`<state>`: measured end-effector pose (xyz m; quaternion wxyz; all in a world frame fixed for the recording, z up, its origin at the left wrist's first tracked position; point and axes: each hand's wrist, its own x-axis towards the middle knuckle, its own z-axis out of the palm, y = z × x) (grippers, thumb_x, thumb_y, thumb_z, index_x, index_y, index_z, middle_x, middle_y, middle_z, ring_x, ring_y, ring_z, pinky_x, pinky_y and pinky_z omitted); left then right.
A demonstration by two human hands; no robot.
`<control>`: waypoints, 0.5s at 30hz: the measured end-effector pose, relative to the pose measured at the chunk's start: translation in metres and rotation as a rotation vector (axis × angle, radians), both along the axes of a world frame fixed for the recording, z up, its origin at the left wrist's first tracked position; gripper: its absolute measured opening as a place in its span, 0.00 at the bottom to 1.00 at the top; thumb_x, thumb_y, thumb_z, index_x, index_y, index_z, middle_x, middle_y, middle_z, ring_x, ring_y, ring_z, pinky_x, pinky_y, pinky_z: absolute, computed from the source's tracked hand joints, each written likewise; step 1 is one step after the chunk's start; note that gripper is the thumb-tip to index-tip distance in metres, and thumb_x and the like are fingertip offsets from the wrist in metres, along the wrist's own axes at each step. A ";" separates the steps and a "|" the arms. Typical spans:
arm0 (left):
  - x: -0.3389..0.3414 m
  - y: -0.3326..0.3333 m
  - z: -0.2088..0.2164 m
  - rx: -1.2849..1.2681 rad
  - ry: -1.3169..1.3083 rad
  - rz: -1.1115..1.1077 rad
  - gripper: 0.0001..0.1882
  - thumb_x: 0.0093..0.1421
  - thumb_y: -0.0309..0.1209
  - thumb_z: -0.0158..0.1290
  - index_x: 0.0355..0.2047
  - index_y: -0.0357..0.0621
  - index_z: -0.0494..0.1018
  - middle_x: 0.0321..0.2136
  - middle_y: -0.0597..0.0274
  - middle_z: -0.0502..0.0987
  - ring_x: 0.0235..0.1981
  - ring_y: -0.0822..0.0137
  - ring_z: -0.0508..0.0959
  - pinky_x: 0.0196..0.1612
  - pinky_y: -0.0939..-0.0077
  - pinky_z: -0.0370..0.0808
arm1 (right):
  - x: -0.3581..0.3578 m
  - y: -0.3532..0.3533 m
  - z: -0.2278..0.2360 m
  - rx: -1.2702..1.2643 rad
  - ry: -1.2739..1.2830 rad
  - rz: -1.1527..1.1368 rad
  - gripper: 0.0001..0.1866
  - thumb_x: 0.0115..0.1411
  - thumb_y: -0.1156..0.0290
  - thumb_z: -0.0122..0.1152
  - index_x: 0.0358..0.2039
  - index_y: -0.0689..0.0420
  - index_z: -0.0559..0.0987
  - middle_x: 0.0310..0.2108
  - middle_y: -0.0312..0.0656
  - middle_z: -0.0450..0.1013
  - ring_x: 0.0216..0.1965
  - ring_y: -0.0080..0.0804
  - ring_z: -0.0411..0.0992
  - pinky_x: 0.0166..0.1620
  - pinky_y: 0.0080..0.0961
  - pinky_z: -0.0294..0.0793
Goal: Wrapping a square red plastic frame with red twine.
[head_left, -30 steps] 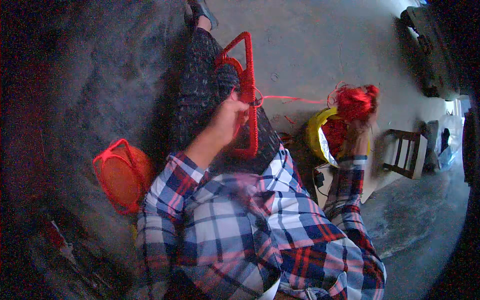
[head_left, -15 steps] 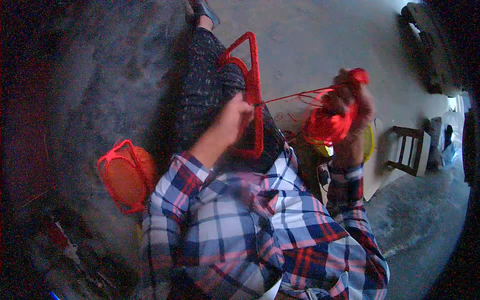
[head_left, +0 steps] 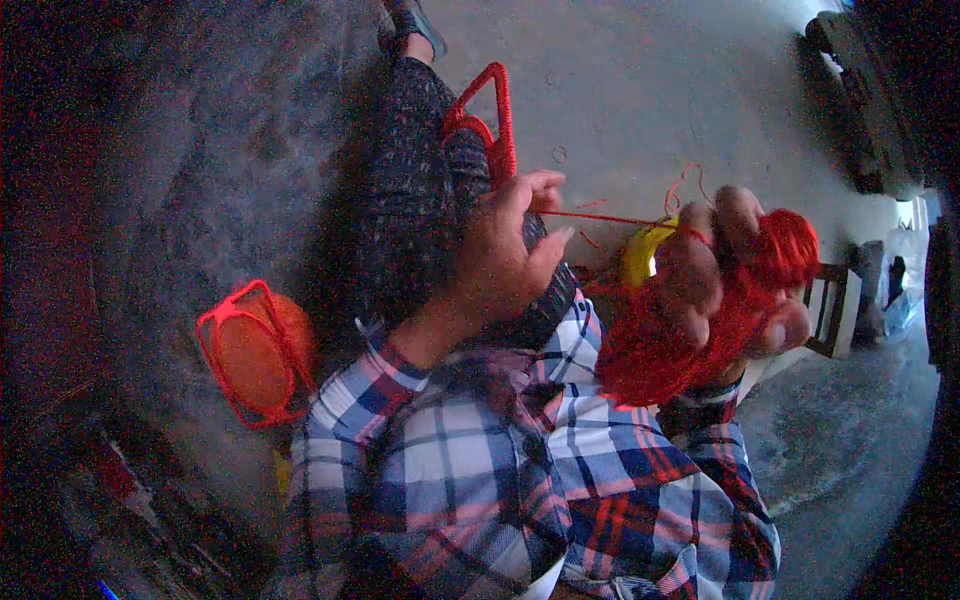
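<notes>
A triangular red frame (head_left: 503, 120), its side bound in red yarn, rests on my dark-clad legs. My left hand (head_left: 500, 240) covers its lower part, thumb and forefinger spread apart. Whether its hidden fingers touch the frame does not show. Over to the right, my right hand (head_left: 715, 270) is wrapped round a bundle of red yarn (head_left: 650, 350), part of which bulges out above the fingers. One taut red strand (head_left: 610, 216) runs from that bundle across to the frame side, passing by my left fingertips. Loose loops of yarn hang beyond my right hand.
On the floor at my left stands another red frame (head_left: 235, 310) around an orange rounded thing (head_left: 255, 365). A yellow round object (head_left: 645, 255) shows partly behind the yarn. Farther right is a slatted wooden piece (head_left: 835, 305), and dark bulky items line the far right edge.
My right hand has come nearer and lower with the yarn bundle. My left hand has moved up and right over the frame's side, its thumb and forefinger now spread.
</notes>
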<state>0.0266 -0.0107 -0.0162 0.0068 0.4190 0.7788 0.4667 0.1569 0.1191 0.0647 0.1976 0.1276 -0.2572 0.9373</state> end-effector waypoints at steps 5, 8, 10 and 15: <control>-0.043 -0.012 -0.024 0.111 -0.460 0.090 0.13 0.52 0.29 0.59 0.36 0.42 0.70 0.24 0.69 0.68 0.27 0.76 0.69 0.33 0.80 0.68 | -0.007 0.036 -0.042 0.646 -0.260 -0.131 0.26 0.39 0.59 0.70 0.37 0.60 0.73 0.32 0.48 0.71 0.31 0.41 0.73 0.33 0.32 0.74; -0.045 -0.037 -0.035 -0.393 -0.561 0.103 0.16 0.54 0.33 0.59 0.38 0.37 0.70 0.29 0.57 0.76 0.30 0.69 0.75 0.34 0.72 0.72 | -0.032 0.053 -0.123 1.585 -0.371 -0.068 0.20 0.46 0.73 0.66 0.42 0.59 0.74 0.26 0.38 0.70 0.31 0.32 0.71 0.37 0.27 0.72; -0.033 -0.036 -0.040 -0.428 -0.706 0.105 0.14 0.58 0.36 0.55 0.38 0.40 0.69 0.25 0.62 0.72 0.25 0.72 0.71 0.28 0.74 0.69 | -0.037 0.038 -0.147 1.865 -0.482 -0.038 0.20 0.49 0.72 0.65 0.44 0.58 0.74 0.27 0.38 0.72 0.31 0.31 0.72 0.37 0.26 0.72; -0.019 -0.038 -0.052 -0.329 -0.823 0.112 0.11 0.63 0.37 0.48 0.38 0.43 0.68 0.23 0.66 0.69 0.22 0.72 0.70 0.23 0.74 0.67 | -0.063 -0.015 -0.142 1.485 -0.568 -0.090 0.21 0.48 0.73 0.65 0.44 0.58 0.73 0.36 0.50 0.75 0.40 0.48 0.75 0.41 0.36 0.74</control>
